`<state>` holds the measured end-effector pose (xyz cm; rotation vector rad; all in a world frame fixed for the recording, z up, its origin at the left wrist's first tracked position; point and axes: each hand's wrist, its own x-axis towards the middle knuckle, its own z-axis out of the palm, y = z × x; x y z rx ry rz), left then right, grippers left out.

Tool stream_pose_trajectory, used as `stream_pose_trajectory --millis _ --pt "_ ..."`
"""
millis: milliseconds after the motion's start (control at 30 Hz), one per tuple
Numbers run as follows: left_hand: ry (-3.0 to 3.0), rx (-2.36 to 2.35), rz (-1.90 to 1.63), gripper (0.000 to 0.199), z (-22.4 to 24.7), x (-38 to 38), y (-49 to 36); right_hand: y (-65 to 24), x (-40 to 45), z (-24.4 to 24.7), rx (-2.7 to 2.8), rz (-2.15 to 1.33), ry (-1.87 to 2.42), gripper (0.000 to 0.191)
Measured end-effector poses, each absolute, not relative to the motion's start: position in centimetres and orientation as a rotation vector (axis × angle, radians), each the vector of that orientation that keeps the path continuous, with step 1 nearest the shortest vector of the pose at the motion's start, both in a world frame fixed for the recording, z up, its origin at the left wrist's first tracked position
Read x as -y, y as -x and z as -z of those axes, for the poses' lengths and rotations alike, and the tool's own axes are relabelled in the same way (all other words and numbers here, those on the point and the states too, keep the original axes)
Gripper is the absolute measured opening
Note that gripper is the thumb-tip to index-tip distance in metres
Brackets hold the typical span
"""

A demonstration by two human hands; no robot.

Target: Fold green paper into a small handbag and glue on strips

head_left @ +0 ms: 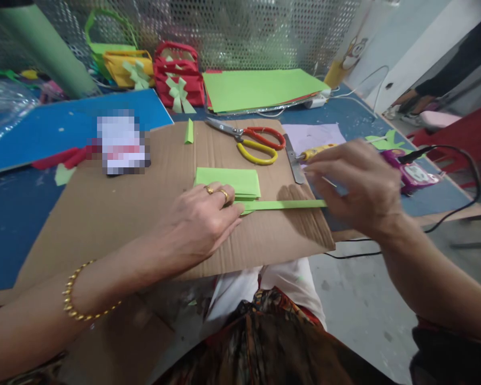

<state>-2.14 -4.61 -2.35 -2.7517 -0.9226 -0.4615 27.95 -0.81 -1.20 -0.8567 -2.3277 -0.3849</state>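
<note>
On the brown cardboard (152, 208), my left hand (202, 216) presses down a folded light-green paper piece (228, 179). Its fingers are closed over the paper's near edge. From beneath these fingertips a narrow green paper strip (288, 204) runs right, its far end reaching below my right hand. My right hand (356, 187) is raised over the cardboard's right edge, fingers bent and smeared by motion. Whether it holds anything is unclear. Right behind its fingers is a yellow-handled tool (318, 151), partly hidden, its metal tip by a flat metal plate (294, 163).
Scissors (256, 144) with red and yellow handles lie beyond the folded paper. A small green folded piece (189, 132) and a blurred-out object (122, 141) are farther left. Green sheets (264, 88) and red (178, 75) and yellow paper bags (128, 67) stand behind. A corded purple device (411, 171) sits right.
</note>
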Motion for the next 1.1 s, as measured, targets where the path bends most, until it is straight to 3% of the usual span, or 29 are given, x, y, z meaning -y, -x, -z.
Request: stream_pose_trajectory --millis 167,467,733,1100 --pt "2.726 0.87 0.557 0.029 2.4 4.5 2.1 -32.9 -2.1 0.6 2.268 0.448 1.455 0.03" --pt "2.723 0.856 0.586 0.027 2.4 4.5 2.2 -33.1 -2.8 0.0 2.373 0.385 1.796 0.045" --pt "2.729 0.904 0.532 0.027 2.3 4.6 2.2 -32.3 -3.3 -0.3 2.319 0.187 2.361 0.045" --pt "2.669 0.804 0.517 0.031 2.1 4.6 2.0 -33.3 -3.9 -0.6 2.113 -0.202 2.207 0.018"
